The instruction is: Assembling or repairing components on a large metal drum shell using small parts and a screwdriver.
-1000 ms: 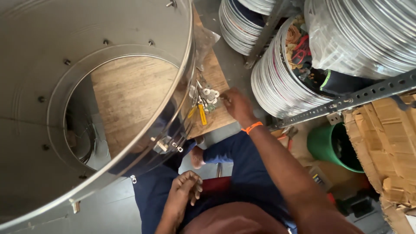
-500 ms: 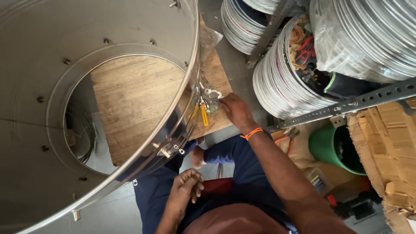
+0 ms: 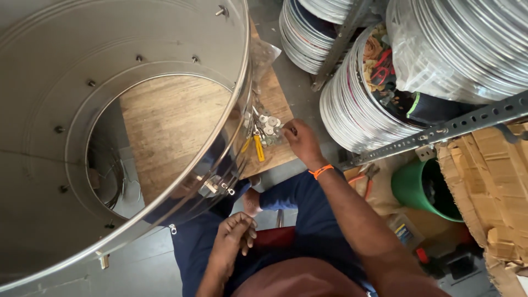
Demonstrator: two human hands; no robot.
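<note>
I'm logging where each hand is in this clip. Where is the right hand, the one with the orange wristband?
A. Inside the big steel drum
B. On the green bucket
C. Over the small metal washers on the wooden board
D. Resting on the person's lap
C: the right hand reaches over the washers lying on the wooden board, beside the steel drum.

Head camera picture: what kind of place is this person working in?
Probably a metal workshop. A big shiny steel drum stands on a wooden board, stacks of metal rings lean nearby, and the right hand reaches into small washers.
</note>
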